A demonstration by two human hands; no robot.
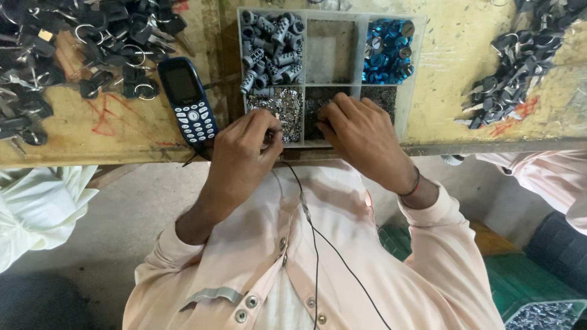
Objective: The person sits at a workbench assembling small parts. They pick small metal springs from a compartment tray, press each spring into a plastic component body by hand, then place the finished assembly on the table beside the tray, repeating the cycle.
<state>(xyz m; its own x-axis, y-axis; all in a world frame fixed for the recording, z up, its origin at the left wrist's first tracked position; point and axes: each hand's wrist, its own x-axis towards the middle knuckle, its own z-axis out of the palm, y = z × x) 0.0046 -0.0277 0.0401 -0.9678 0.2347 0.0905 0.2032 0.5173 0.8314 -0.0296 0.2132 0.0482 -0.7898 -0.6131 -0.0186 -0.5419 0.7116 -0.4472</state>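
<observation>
Resting at the parts tray, left hand pinched (contents hidden), right hand curled.

You have bare desk right of the parts tray; the phone and key piles crowd its left.

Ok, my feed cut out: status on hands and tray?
Both hands at tray's near edge. Left hand pinching something small, right hand over tiny metal bits. Phone alongside.

scuffed yellow wooden bench | translucent matt plastic compartment tray | shiny blue metal caps | glossy blue plastic keypad phone
</observation>
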